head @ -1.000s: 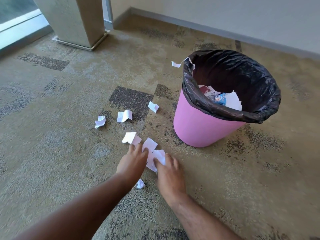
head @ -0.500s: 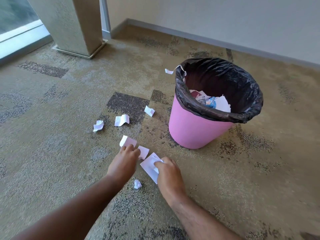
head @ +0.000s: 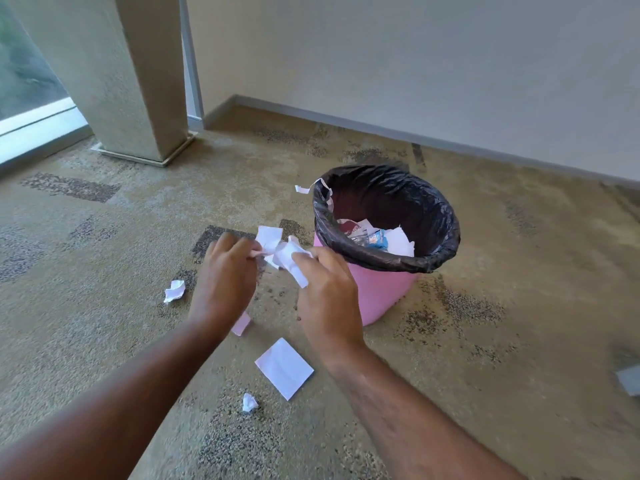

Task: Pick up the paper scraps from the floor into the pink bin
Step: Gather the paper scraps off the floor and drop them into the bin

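pinching paper scraps (head: pixel 282 251) between both hands, left hand (head: pixel 227 271), right hand (head: pixel 325 292).

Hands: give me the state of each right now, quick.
Left hand: fingers pinch a flat white paper scrap.
Right hand: fingers curled round crumpled white paper scraps, raised beside the pink plastic bin.

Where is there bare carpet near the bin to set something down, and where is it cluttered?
Bare carpet lies right of the pink bin, out toward the wall, and between the bin and the pillar. It is crowded under the hands: a flat sheet, a crumpled scrap, a small ball and a strip.
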A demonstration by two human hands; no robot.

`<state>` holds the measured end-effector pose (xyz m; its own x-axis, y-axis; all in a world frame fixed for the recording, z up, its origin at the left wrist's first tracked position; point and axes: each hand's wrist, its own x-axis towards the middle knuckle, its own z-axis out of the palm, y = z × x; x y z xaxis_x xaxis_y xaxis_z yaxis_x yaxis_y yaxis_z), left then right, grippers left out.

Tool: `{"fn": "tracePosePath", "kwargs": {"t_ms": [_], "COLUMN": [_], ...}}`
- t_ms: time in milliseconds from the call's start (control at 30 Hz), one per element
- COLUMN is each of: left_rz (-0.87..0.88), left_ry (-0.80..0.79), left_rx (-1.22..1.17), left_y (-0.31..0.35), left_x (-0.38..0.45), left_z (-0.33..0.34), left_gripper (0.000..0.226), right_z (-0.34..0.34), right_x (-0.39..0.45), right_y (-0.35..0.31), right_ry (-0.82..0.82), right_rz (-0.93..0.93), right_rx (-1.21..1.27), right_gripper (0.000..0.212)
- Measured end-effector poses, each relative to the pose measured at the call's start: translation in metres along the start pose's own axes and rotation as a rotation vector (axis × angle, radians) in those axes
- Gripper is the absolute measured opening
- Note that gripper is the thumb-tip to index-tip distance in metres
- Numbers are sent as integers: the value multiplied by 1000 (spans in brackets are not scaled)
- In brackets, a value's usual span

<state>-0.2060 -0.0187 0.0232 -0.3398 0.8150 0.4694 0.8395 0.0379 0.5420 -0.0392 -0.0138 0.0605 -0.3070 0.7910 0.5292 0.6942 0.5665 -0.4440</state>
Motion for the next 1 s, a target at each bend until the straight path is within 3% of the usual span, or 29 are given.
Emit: {"fn": "tracePosePath", "kwargs": {"t_ms": [100, 267, 533, 633, 767, 900, 1000], "left_rz": [17, 130, 220, 206, 291, 299, 280], "left_ry": [93, 174, -78, -231, -301, -258, -162], "left_rx": [-89, -200, -208, -216, -143, -173, -202], "left_y": [29, 80, 141, 149, 148, 143, 134], "left_x": [27, 62, 93, 98, 96, 91, 88], "left_z": [-9, -11, 31, 39, 39, 37, 28], "left_gripper": [22, 23, 29, 56, 87, 79, 65], "right_z": [-24, -58, -86, -91, -98, -99, -95], "right_x": [29, 66, 87, 87, 83, 79, 73], "right_y": [-2, 22, 74, 88, 94, 95, 89], "right_ry": [164, 217, 124, 38, -34, -19, 103], "right_rz": [-56, -22, 107, 179, 250, 257, 107], "right_rx": [39, -30, -122, -174, -219, -229, -261], "right_gripper": [44, 43, 41, 40, 53, 53, 40]}}
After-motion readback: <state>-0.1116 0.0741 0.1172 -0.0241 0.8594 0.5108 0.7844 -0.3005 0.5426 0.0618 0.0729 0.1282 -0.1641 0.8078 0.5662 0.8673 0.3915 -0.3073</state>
